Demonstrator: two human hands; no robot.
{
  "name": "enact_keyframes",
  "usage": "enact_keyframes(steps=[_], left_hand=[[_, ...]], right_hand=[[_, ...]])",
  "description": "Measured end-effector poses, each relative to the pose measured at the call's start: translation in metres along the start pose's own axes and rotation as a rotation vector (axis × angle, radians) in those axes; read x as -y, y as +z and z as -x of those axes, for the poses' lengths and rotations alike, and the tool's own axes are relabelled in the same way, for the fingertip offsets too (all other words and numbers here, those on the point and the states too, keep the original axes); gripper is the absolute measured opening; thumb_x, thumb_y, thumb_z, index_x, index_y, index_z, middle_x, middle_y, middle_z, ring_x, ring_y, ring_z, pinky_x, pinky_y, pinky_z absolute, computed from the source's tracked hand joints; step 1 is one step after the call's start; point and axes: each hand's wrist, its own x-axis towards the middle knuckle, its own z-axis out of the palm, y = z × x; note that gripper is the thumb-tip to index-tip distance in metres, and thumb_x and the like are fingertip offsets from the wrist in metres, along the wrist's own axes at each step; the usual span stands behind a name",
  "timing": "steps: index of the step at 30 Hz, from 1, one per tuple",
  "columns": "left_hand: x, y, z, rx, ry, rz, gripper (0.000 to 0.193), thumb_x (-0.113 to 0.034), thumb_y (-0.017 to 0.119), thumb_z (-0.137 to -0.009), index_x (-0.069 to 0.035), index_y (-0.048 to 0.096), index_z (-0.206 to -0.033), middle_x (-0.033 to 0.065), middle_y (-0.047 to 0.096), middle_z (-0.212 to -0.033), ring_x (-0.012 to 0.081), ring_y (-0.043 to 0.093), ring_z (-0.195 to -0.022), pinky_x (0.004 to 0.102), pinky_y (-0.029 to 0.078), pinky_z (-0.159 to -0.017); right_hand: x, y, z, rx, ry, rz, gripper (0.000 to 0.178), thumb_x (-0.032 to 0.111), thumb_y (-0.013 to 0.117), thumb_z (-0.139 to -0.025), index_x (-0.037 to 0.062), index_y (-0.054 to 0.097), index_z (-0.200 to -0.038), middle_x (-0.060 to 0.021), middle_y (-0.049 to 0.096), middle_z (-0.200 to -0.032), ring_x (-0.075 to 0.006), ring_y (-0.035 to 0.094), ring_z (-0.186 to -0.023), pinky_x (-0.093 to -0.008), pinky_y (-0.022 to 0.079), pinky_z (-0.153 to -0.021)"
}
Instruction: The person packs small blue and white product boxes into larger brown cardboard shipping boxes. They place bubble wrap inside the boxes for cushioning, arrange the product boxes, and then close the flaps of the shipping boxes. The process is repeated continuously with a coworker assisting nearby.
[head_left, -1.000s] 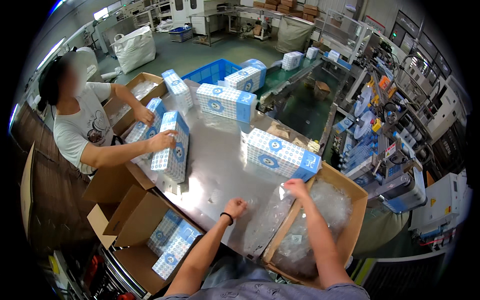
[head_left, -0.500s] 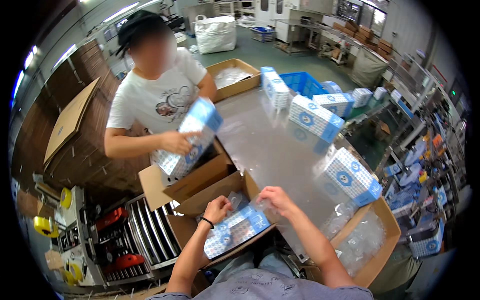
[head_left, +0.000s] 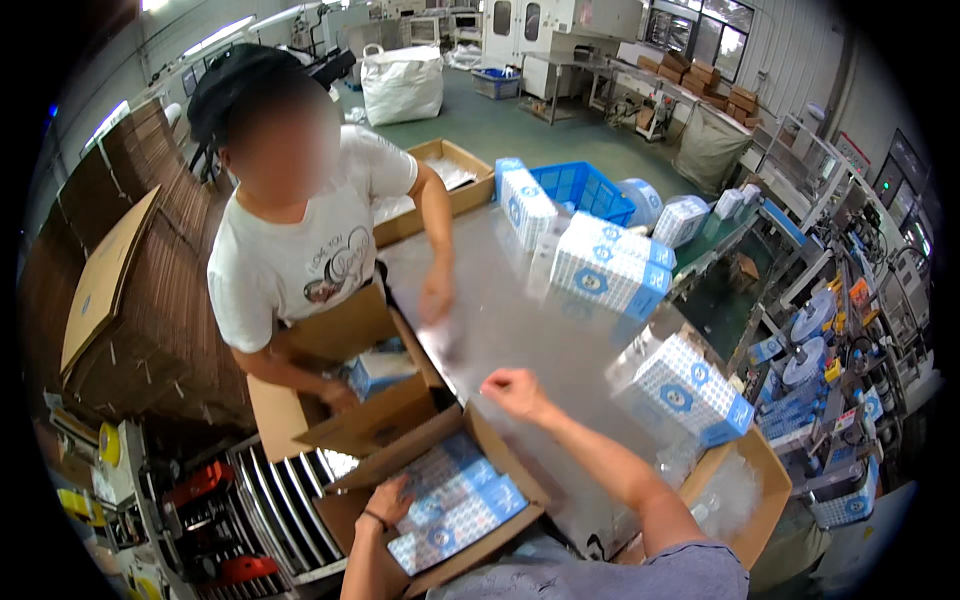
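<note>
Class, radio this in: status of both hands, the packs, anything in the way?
Left hand at blue-and-white packs inside open carton. Right hand over metal table, grip unclear. Co-worker's blurred hand beyond, possibly in the way.

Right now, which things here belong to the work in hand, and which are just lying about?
Part of the work, it seems:
- patterned blue-and-white packs, with the left hand on them
- open carton around them
- metal table, the right hand above its edge

Apparently just lying about:
- white bulk sack on the floor
- brown boxes on the far bench
</note>
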Motion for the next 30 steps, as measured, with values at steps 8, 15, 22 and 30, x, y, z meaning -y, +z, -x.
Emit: enact_keyframes(steps=[8, 15, 22, 30], left_hand=[[-0.073, 0.004, -0.009, 0.191, -0.089, 0.407, 0.048, -0.024, 0.071, -0.089, -0.002, 0.059, -0.129, 0.0160, 0.065, -0.125, 0.0303, 0.064, -0.114, 0.0398, 0.052, -0.094], [-0.128, 0.026, -0.042, 0.225, -0.064, 0.619, 0.040, -0.014, 0.060, -0.096, 0.000, 0.056, -0.133, 0.0122, 0.068, -0.118, 0.0211, 0.067, -0.104, 0.0329, 0.054, -0.085], [-0.161, 0.046, -0.084, 0.329, 0.016, 0.455, 0.035, -0.019, 0.059, -0.098, 0.002, 0.061, -0.127, 0.0150, 0.070, -0.114, 0.0212, 0.067, -0.105, 0.0342, 0.054, -0.087], [-0.183, 0.027, -0.077, 0.360, -0.070, 0.545, 0.028, -0.017, 0.059, -0.100, 0.005, 0.064, -0.117, 0.0145, 0.072, -0.099, 0.0200, 0.071, -0.087, 0.0316, 0.056, -0.076]], right_hand=[[-0.187, -0.321, -0.107, -0.695, 0.084, 0.736, 0.056, 0.013, 0.076, -0.067, 0.0046, 0.062, -0.120, -0.0186, 0.060, -0.118, -0.0377, 0.057, -0.112, -0.0424, 0.048, -0.099], [-0.220, -0.379, -0.077, -0.904, 0.131, 0.616, 0.033, 0.004, 0.069, -0.070, 0.0074, 0.066, -0.102, -0.0129, 0.062, -0.103, -0.0321, 0.061, -0.097, -0.0407, 0.050, -0.087], [-0.230, -0.433, 0.003, -0.802, 0.263, 0.525, 0.026, 0.008, 0.074, -0.076, 0.0063, 0.069, -0.101, -0.0100, 0.065, -0.103, -0.0246, 0.065, -0.098, -0.0365, 0.052, -0.087], [-0.136, -0.355, 0.154, 0.004, 0.350, 0.850, 0.138, 0.047, 0.093, -0.053, 0.0274, 0.008, -0.160, -0.0205, 0.041, -0.148, -0.0391, 0.039, -0.138, -0.0624, 0.029, -0.108]])
